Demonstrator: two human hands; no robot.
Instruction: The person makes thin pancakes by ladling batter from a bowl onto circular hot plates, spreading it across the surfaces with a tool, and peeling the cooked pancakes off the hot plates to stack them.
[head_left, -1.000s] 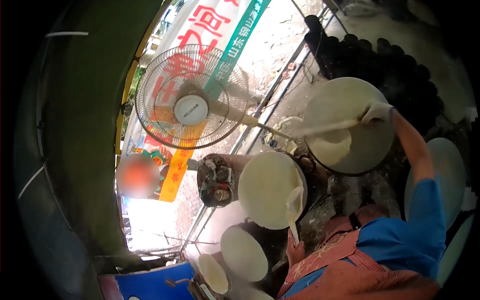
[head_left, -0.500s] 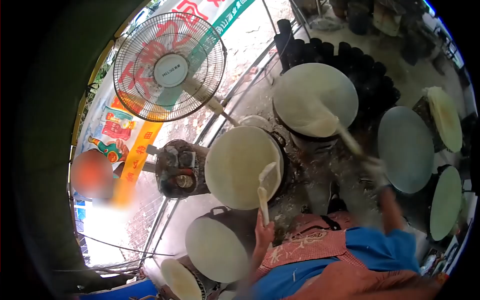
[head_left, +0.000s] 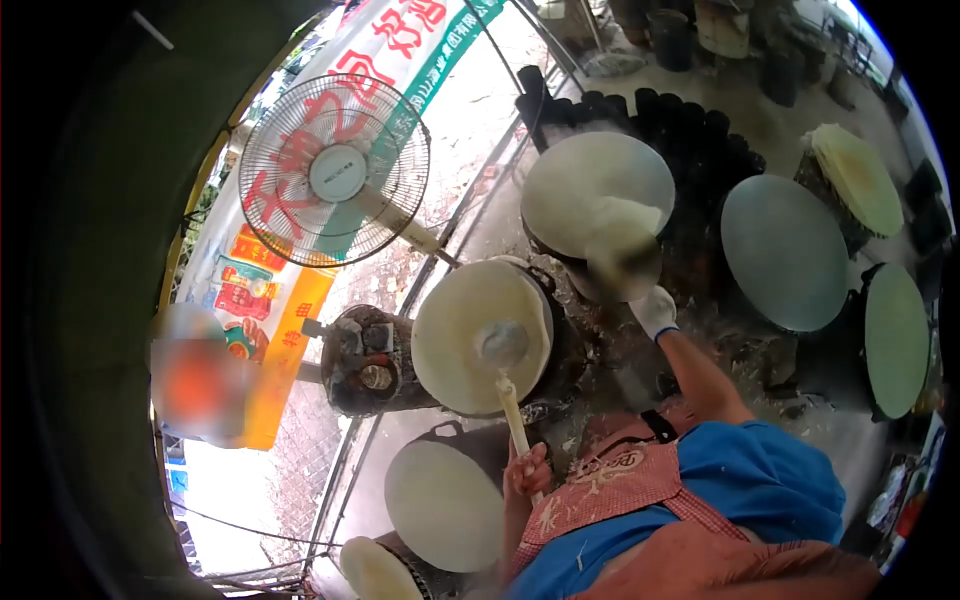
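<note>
My left hand (head_left: 528, 470) is closed round the pale handle of a long-handled batter spreader (head_left: 512, 410). Its greyish head rests over the round griddle (head_left: 450, 330), which is coated with pale batter. My right hand (head_left: 655, 312), in a white glove, is at the near edge of the upper griddle (head_left: 570, 170). Its fingers look closed at the lower end of a blurred pale-and-dark thing (head_left: 622, 262), whose kind I cannot make out. A pale fold lies behind it on that griddle's surface.
A standing fan (head_left: 338, 175) is at the upper left, by a small stove (head_left: 370, 370). More griddles stand at the lower left (head_left: 440, 505) and the right (head_left: 785, 255). Stacked flat pancakes (head_left: 858, 180) sit at the far right. Dark cylinders (head_left: 690, 125) line the back.
My right hand has moved left and up to the upper griddle's near edge. The spreader in my left hand has turned, its head shifting left and lying over the batter. The camera view has shifted.
</note>
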